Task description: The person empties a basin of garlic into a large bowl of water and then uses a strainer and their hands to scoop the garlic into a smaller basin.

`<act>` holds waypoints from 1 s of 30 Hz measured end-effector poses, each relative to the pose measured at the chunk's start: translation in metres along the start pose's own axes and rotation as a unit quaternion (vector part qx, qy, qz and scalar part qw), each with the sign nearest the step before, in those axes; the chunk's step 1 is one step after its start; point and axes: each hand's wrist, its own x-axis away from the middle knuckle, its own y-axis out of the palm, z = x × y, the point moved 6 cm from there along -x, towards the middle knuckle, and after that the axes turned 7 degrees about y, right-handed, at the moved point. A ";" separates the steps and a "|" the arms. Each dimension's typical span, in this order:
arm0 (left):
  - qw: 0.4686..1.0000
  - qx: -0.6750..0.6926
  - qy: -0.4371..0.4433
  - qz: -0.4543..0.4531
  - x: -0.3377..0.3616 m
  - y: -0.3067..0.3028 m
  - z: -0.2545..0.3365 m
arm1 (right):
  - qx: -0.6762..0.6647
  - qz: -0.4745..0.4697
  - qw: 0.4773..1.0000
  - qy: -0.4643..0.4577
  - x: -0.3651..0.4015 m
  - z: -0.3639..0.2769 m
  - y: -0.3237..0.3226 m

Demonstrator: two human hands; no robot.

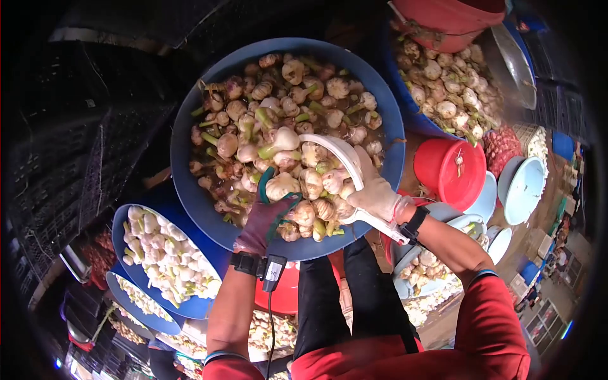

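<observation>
A large blue tub [183,190] holds many garlic bulbs [235,110] with green stem stubs, lying in brownish water. My right hand [379,197], in a pale glove, is closed on a white plastic scoop [330,144] with a curved rim. Garlic bulbs lie within and around that rim; its lower part is hidden. My left hand [259,221], in a purple and teal glove, is at the tub's near side. Its thumb and a finger are spread, with a garlic bulb [282,186] by the gap. Its other fingers are mostly hidden.
To the left, a tilted blue tub [120,231] contains whiter garlic. Another blue tub [405,123] at the upper right holds more bulbs under a red bucket [443,19]. A red tub [451,174] and pale blue basins [525,190] stand right. Black mesh crates [82,145] line the left.
</observation>
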 end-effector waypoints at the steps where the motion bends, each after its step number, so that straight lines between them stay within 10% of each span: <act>1: 1.000 -0.026 0.000 0.006 0.005 0.004 0.008 | -0.029 0.011 0.999 -0.035 0.007 -0.002 -0.001; 6: 0.990 -0.141 -0.002 -0.001 0.047 0.040 0.055 | -0.114 0.032 0.992 -0.038 0.048 -0.001 -0.002; 11: 0.964 -0.246 0.083 -0.063 0.094 0.087 0.091 | 0.199 -0.021 0.943 -0.267 0.051 0.017 0.069; 15: 0.928 -0.346 0.097 -0.103 0.119 0.132 0.092 | -0.329 0.037 0.942 -0.057 0.139 0.032 -0.021; 17: 0.926 -0.345 0.098 -0.117 0.132 0.156 0.083 | -0.323 0.055 0.943 -0.058 0.161 0.059 -0.023; 25: 0.911 -0.322 0.003 -0.258 0.187 0.310 -0.080 | -0.457 0.267 0.832 -0.166 0.300 0.223 -0.112; 30: 0.911 -0.208 -0.039 -0.355 0.207 0.375 -0.212 | -0.246 0.474 0.845 -0.017 0.387 0.345 -0.118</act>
